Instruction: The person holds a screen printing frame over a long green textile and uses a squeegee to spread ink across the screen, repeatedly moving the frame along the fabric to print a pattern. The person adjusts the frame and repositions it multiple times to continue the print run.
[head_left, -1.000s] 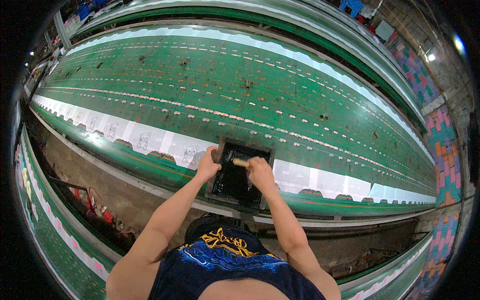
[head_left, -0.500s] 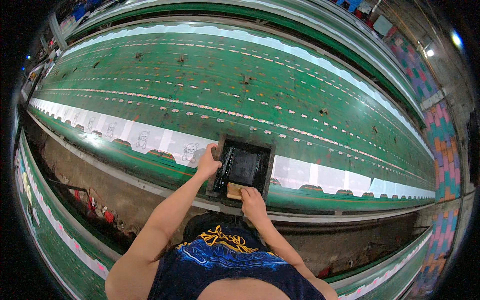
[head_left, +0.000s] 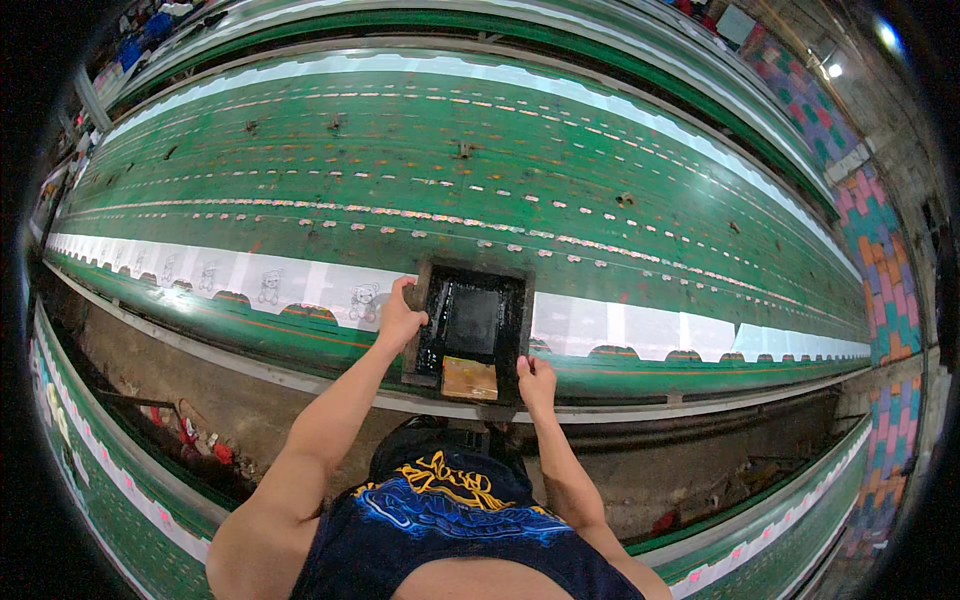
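Note:
A dark screen-printing frame (head_left: 477, 268) lies across the white fabric strip (head_left: 580, 325) on the near side of the long green table (head_left: 380, 150). Wet black ink coats the mesh within it. My left hand (head_left: 401, 318) grips the frame's left rail. At the right rail, near its lower end, my right hand (head_left: 537, 383) has its fingers closed on the frame's edge. Inside, against the near end, rests a wooden squeegee (head_left: 470, 379), with neither hand on it. Left of the frame, the strip carries a row of outlined bear drawings (head_left: 365, 300).
Another fabric strip (head_left: 480, 65) runs along the table's far edge. Rows of small printed marks (head_left: 430, 215) cross the green surface. Behind me are further green tables (head_left: 100, 470), past a walkway with red scraps (head_left: 205, 440). A coloured brick wall (head_left: 880, 265) stands at right.
My right hand has let go of the squeegee and moved right to the frame's right rail. The squeegee now lies inside the near end. My left hand keeps its grip.

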